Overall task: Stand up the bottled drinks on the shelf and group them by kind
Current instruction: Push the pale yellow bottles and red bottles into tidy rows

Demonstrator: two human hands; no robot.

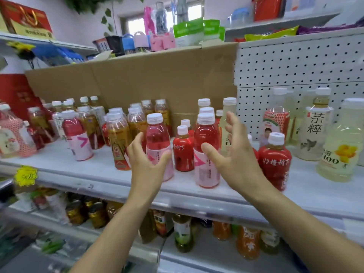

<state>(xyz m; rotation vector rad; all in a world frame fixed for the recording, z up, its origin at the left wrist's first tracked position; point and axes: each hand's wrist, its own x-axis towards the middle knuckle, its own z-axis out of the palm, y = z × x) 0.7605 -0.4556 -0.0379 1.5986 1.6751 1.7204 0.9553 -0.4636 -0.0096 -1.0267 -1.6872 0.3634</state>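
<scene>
**Both hands at the drinks shelf, pink bottles in front**

Nearest: two bare forearms reaching up from the bottom edge.

Left hand (146, 158): fingers loosely curved round the lower half of a pink drink bottle (157, 134), thumb across its label. Cannot tell whether it really grips or only cups the bottle.

Right hand (234, 154): fingers released and spread, palm facing left. The thumb lies in front of a second pink bottle (206, 134); the fingers hold nothing.

Both pink bottles stand upright near the front edge of the white shelf (98, 170). A small red bottle (183, 152) stands between them and a little further back.

- Right of the right hand: a larger red bottle (274, 158), upright.
- Further right: a clear tea bottle (315, 134) and a pale yellow bottle (340, 150).
- Left of the left hand: an amber tea bottle (118, 138) at the front, with more amber and pink bottles crowded behind it. All that can be made out are upright.

Behind the bottles are a brown cardboard sheet (157, 79) and a white pegboard (295, 66). A yellow sale tag (25, 175) hangs on the shelf edge. More bottles (183, 233) stand on the shelf below, blurred.
</scene>
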